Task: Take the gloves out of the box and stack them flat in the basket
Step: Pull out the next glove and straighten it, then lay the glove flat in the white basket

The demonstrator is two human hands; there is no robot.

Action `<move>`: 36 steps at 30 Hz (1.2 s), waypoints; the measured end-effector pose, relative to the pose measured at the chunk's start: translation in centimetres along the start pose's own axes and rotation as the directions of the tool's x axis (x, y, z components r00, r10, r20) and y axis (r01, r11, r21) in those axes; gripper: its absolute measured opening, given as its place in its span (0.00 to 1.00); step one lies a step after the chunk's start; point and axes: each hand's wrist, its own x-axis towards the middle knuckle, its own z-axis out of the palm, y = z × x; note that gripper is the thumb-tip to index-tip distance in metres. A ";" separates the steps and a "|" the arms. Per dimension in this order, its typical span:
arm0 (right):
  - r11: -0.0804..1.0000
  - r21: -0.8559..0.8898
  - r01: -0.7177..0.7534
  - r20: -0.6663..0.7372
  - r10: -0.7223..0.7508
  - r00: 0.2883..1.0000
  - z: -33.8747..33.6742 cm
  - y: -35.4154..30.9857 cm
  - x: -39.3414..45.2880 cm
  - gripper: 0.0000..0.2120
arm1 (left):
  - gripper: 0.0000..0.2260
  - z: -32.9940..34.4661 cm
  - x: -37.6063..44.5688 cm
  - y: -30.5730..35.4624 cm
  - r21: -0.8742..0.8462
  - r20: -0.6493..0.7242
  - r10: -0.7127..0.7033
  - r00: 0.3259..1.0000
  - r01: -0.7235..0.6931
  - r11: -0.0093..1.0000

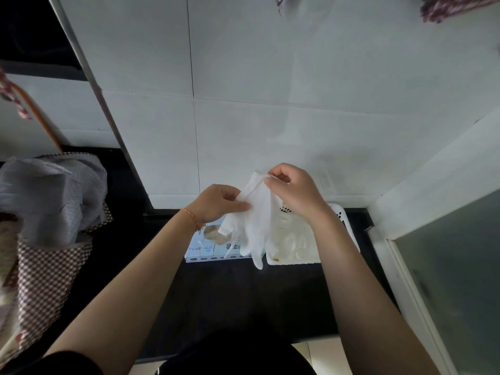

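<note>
A white disposable glove [255,220] hangs in the air between my hands, its fingers dangling down over the gap between box and basket. My left hand [216,203] pinches its left edge, and my right hand [292,192] pinches its cuff at the top. Below on the dark counter lies the light-blue glove box [208,249], its oval opening partly hidden by my left wrist. To its right sits the white perforated basket [341,215] with pale gloves [293,243] lying flat inside; my right forearm covers part of it.
The dark counter [243,296] ends at a white tiled wall [270,117] behind the box and basket. A checked fabric bag [46,269] stuffed with grey cloth stands at the left. A white frame with frosted glass [454,280] closes off the right side.
</note>
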 end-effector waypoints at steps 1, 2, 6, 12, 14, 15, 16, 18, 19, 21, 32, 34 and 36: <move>1.000 0.008 -0.013 -0.025 0.014 1.000 -0.2 0.2 0.1 0.02 | 0.05 0.1 0.2 -0.1 -0.024 0.000 -0.001 1.000 0.001 1.000; 1.000 0.015 -0.027 -0.050 0.028 0.998 -0.3 0.3 0.1 0.03 | 0.05 0.2 0.3 -0.3 -0.042 0.001 -0.001 1.000 0.001 0.999; 0.999 0.020 -0.047 -0.137 0.049 0.989 -0.9 1.7 0.3 0.04 | 0.05 1.3 1.1 -0.7 0.024 0.099 -0.026 0.995 0.023 0.999; 0.995 0.039 -0.094 -0.083 0.097 0.992 -2.3 4.8 -0.3 0.14 | 0.06 2.1 2.3 -1.8 -0.043 0.123 -0.056 0.991 0.062 0.997; 0.990 0.062 -0.128 -0.072 0.133 0.989 -2.9 5.8 -0.6 0.14 | 0.06 2.0 2.7 -1.8 -0.107 0.122 -0.061 0.991 0.075 0.991; 0.987 0.071 -0.147 -0.061 0.151 0.987 -3.3 6.7 -0.8 0.14 | 0.06 2.3 3.1 -1.8 -0.126 0.123 -0.067 0.990 0.082 0.989; 0.982 0.078 -0.174 -0.051 0.178 0.983 -3.6 7.4 -0.8 0.13 | 0.06 2.5 3.5 -1.8 -0.130 0.119 -0.077 0.990 0.092 0.987; 0.966 0.071 -0.247 -0.030 0.250 0.968 -4.1 9.6 -1.0 0.13 | 0.06 3.8 4.6 -2.0 -0.103 0.113 -0.128 0.985 0.139 0.985; 0.958 0.059 -0.280 -0.016 0.281 0.960 -4.0 10.8 -1.1 0.14 | 0.06 4.5 5.1 -2.3 -0.041 0.098 -0.153 0.983 0.157 0.987; 0.939 0.010 -0.343 0.009 0.343 0.939 -4.3 13.7 -1.1 0.14 | 0.05 6.7 7.0 -3.1 0.156 0.058 -0.166 0.984 0.155 0.975; 0.915 -0.121 -0.384 -0.049 0.381 0.923 -6.6 23.9 0.5 0.16 | 0.08 15.3 13.6 -3.9 0.473 -0.134 -0.116 0.984 0.167 0.865; 0.915 -0.153 -0.373 -0.063 0.367 0.928 -7.2 25.0 0.9 0.16 | 0.12 16.4 13.8 -4.2 0.639 -0.166 0.017 0.986 0.095 0.763; 0.913 -0.192 -0.359 -0.063 0.353 0.933 -7.6 26.1 1.3 0.16 | 0.12 17.9 13.4 -4.6 0.785 -0.159 0.256 0.954 -0.035 0.619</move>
